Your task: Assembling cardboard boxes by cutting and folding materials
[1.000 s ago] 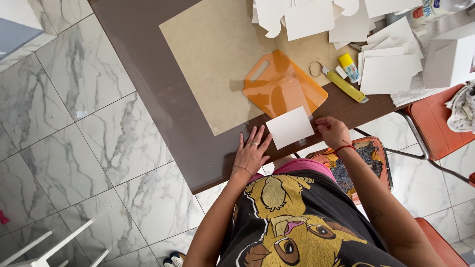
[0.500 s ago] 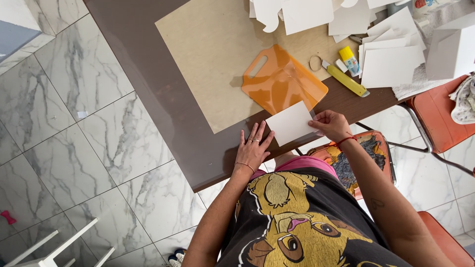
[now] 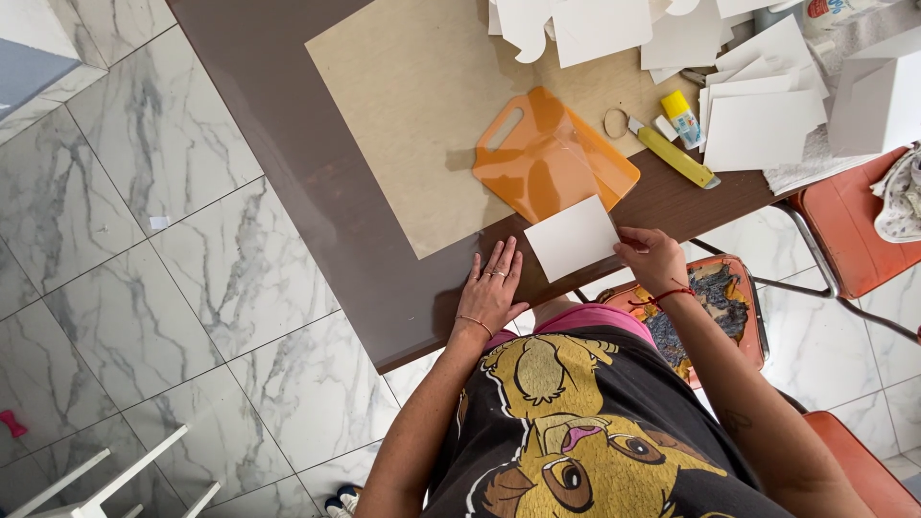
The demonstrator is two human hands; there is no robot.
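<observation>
My right hand (image 3: pixel 653 259) pinches the right edge of a small white card (image 3: pixel 573 237) and holds it just above the near edge of the brown table (image 3: pixel 288 144). Flat on the table beside the card rests my left hand (image 3: pixel 491 286), fingers together, holding nothing. Just beyond the card lies an orange cutting board (image 3: pixel 549 152) with a clear sheet on it, set on a large tan board (image 3: pixel 413 105).
Several white card pieces (image 3: pixel 758 115) are heaped at the table's far right, with a yellow utility knife (image 3: pixel 674 156), a glue stick (image 3: pixel 680 117) and a white box (image 3: pixel 878 96). Orange chairs (image 3: pixel 844 230) stand to the right. Marble floor lies to the left.
The white card has shifted slightly in my right hand, toward the cutting board. My left hand stays flat on the table edge.
</observation>
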